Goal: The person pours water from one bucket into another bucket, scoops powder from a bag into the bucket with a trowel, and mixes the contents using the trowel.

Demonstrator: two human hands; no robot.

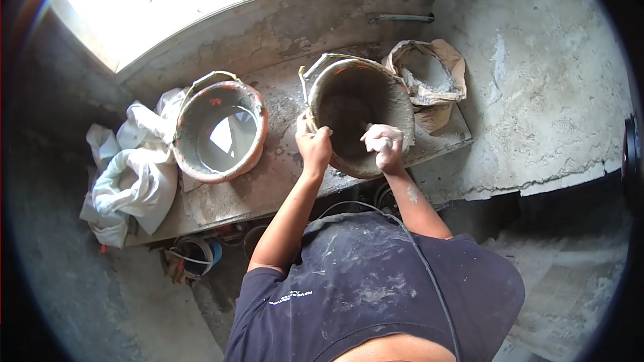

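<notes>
A deep, cement-crusted bucket (402, 104) stands tilted toward me on the grey slab, its inside dark. My left hand (314, 144) is closed on its near left rim, thumb toward the opening. Over the near right part of the opening is my right hand (384, 145), whitened with powder and closed in a fist; what it holds, if anything, is too small to make out. A greenish handle (303, 84) rises at the bucket's left. Further left, a reddish bucket (257, 144) holds greyish water that reflects the window.
White sacks (144, 191) lie at the slab's left end. An open paper bag (451, 70) of grey powder stands at the back right. The slab (225, 208) has a front edge before me, with a smaller container (194, 255) below. A metal bar (400, 19) is on the wall.
</notes>
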